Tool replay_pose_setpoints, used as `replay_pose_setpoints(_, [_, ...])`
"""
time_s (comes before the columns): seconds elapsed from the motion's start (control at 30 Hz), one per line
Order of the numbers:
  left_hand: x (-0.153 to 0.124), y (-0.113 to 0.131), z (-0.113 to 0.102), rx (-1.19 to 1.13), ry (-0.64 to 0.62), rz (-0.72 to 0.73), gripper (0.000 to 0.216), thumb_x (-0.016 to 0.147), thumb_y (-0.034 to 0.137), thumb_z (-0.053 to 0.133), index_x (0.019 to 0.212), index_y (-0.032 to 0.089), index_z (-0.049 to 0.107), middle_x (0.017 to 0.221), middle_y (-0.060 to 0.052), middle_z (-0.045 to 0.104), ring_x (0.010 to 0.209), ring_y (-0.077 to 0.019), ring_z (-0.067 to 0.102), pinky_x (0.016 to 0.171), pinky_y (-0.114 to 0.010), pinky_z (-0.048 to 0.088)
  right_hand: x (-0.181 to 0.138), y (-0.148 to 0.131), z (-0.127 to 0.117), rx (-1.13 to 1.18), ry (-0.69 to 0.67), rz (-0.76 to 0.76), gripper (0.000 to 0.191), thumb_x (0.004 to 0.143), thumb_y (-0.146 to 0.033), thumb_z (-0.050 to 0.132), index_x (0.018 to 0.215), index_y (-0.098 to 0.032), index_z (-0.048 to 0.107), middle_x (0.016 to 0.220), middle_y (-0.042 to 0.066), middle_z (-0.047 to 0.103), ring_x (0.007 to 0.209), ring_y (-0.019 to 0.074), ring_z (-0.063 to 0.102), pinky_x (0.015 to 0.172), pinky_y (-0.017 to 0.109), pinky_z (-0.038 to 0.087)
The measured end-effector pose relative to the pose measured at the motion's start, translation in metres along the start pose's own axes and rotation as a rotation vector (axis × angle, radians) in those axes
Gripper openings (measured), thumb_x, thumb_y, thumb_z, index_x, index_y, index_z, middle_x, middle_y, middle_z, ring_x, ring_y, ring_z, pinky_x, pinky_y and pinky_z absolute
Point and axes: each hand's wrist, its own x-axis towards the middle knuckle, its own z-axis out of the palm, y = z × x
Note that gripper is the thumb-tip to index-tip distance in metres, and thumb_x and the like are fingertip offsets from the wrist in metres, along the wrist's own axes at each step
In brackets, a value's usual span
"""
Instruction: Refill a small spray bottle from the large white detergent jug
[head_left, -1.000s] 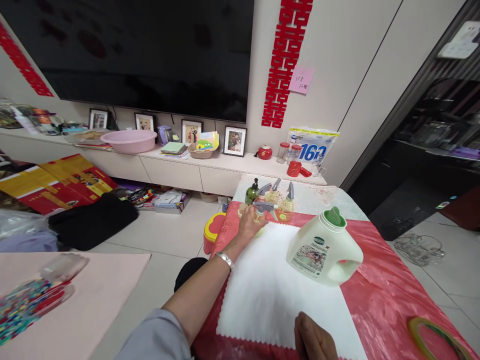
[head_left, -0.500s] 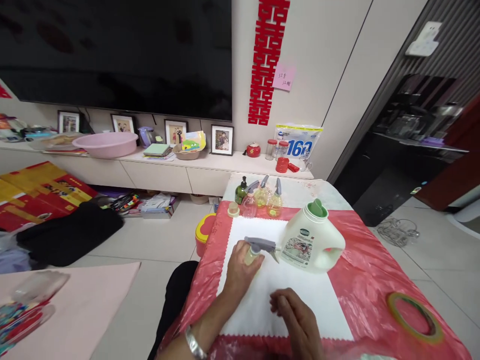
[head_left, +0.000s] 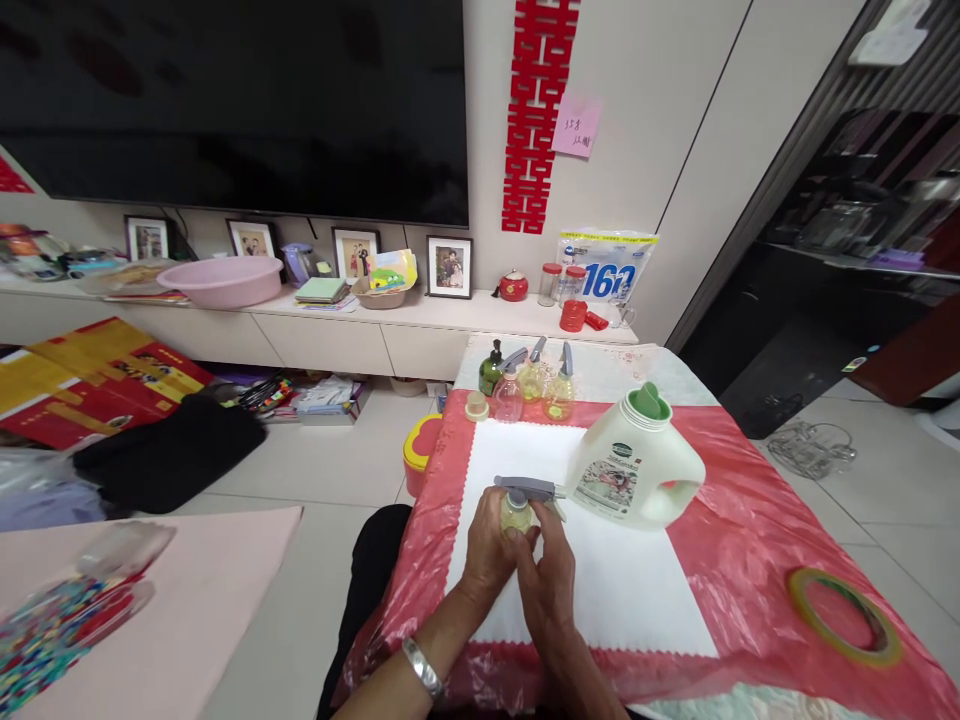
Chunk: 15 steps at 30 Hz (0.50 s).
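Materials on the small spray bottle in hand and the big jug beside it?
Spray bottle: clear plastic by the look, yellowish liquid showing through; matte grey plastic trigger head. Jug: opaque off-white plastic, slight sheen, moulded handle, green cap, printed label. Both probable, not certain.

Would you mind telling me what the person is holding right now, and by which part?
Both hands hold a small spray bottle by its round body: left hand and right hand wrap it below the grey trigger head.

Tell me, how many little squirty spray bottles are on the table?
4: one grey-topped clear spray bottle held in both hands, three more grouped at the table's far end. Others may hide behind.
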Motion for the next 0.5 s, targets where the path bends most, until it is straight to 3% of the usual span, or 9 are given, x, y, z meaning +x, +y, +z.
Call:
replay_pose_setpoints(0.13, [-0.001, -0.003, 0.005, 0.032, 0.054, 0.020, 0.016, 0.084, 0.034, 0.057, 0.095, 0.022, 0.056, 0.088, -0.005, 0.067, 0.082, -0.0229, 0.067, 0.072, -0.038, 0.059, 0.011, -0.001, 0.014, -0.021, 0.050, 0.086, 0.039, 0.080, -0.047, 0.062, 0.102, -0.017, 0.069, 0.094, 0.010, 0.071, 0.086, 0.0247, 0.066, 0.076, 0.037, 0.053])
replay_pose_setpoints(0.3, [-0.002, -0.005, 0.013, 0.060, 0.105, 0.056, 0.010, 0.088, 0.031, 0.053, 0.088, 0.023, 0.059, 0.083, -0.006, 0.066, 0.079, -0.0237, 0.064, 0.074, -0.041, 0.058, 0.017, -0.002, 0.021, -0.016, 0.076, 0.143, 0.039, 0.077, -0.056, 0.063, 0.085, -0.018, 0.068, 0.083, 0.010, 0.069, 0.078, 0.0252, 0.063, 0.074, 0.038, 0.049])
replay_pose_setpoints(0.4, [-0.004, -0.009, 0.016, 0.052, 0.134, 0.076, 0.014, 0.089, 0.031, 0.053, 0.095, 0.022, 0.060, 0.087, -0.007, 0.067, 0.084, -0.0240, 0.066, 0.081, -0.043, 0.059, 0.019, 0.000, 0.017, 0.026, 0.027, 0.137, 0.042, 0.079, -0.058, 0.060, 0.082, -0.017, 0.067, 0.078, 0.009, 0.067, 0.075, 0.0245, 0.061, 0.071, 0.038, 0.049])
replay_pose_setpoints(0.5, [-0.006, -0.011, 0.016, 0.038, 0.156, 0.094, 0.023, 0.088, 0.034, 0.054, 0.105, 0.019, 0.060, 0.096, -0.011, 0.069, 0.092, -0.0260, 0.068, 0.087, -0.046, 0.059, 0.029, -0.001, 0.004, 0.112, -0.109, 0.078, 0.042, 0.082, -0.057, 0.059, 0.093, -0.017, 0.069, 0.089, 0.009, 0.068, 0.082, 0.0229, 0.062, 0.075, 0.036, 0.051])
